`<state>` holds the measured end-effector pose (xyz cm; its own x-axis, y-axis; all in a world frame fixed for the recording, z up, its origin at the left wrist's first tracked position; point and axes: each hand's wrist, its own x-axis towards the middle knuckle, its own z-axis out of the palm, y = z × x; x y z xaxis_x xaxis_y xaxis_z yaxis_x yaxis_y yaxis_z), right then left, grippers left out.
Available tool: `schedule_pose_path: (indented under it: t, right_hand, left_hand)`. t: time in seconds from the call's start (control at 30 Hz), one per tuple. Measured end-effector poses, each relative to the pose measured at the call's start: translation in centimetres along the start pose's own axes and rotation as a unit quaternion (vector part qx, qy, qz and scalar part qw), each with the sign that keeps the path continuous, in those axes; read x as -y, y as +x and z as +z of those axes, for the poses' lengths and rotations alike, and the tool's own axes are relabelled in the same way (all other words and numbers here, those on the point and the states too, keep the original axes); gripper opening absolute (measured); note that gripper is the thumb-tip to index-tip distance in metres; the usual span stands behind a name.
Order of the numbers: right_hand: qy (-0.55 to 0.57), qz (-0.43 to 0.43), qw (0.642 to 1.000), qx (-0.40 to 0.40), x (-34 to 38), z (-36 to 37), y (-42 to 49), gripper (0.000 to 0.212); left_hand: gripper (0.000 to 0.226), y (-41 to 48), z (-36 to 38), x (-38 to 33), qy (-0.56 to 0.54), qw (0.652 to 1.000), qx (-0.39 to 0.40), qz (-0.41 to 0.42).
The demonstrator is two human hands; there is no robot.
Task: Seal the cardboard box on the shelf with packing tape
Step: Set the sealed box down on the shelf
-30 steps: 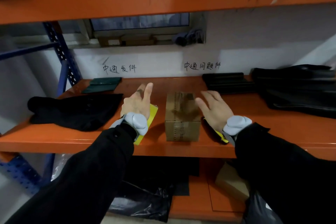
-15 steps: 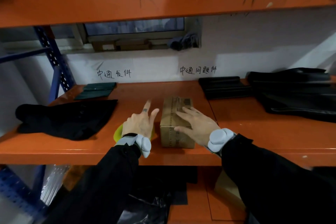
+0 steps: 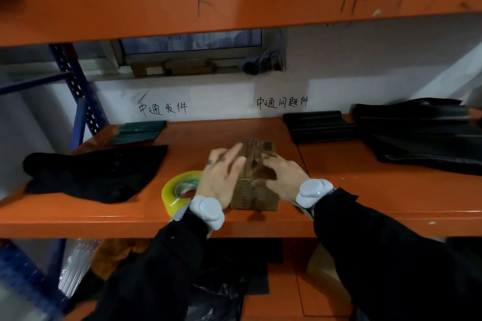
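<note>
A small brown cardboard box [image 3: 255, 197] sits mid-frame on the orange metal shelf [image 3: 365, 198]. The left hand [image 3: 221, 177] and the right hand [image 3: 285, 177] rest on its top, fingers straight and spread apart. A yellowish clear packing-tape roll [image 3: 172, 191] lies just left of the left hand.

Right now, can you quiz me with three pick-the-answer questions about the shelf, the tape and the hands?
1. Where does the tape roll lie?
A) on top of the box
B) left of the box
C) on the top shelf

2. What colour is the shelf board?
A) orange
B) green
C) white

3. How does the left hand hold its fingers?
A) curled round the tape
B) made into a fist
C) straight, lying on the box

Answers:
1 B: it lies beside the box's left side.
2 A: the bare board is orange.
3 C: they lie flat on the box top.
</note>
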<state>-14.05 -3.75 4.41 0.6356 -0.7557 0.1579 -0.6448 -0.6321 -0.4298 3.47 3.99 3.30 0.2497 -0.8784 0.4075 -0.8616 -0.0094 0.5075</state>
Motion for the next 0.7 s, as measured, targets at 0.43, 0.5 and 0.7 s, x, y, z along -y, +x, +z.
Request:
schedule_pose_path:
  t: [0.43, 0.5, 0.7]
  right_hand:
    - [-0.070, -0.039, 0.995, 0.059, -0.7, -0.7, -0.5, 0.079]
    - [-0.052, -0.037, 0.997, 0.041, -0.7, -0.6, -0.7, 0.078]
    - [-0.054, -0.038, 0.997, -0.035, -1.1, 1.6, -1.3, 0.076]
  left_hand:
    - [0.066, -1.1, -0.3, 1.0, -0.003, 0.991, 0.133, 0.034]
    - [0.073, -0.9, -0.3, 1.0, -0.002, 0.990, 0.138, 0.040]
    - [0.065, -1.2, 0.6, 1.1, 0.038, 0.993, 0.103, 0.045]
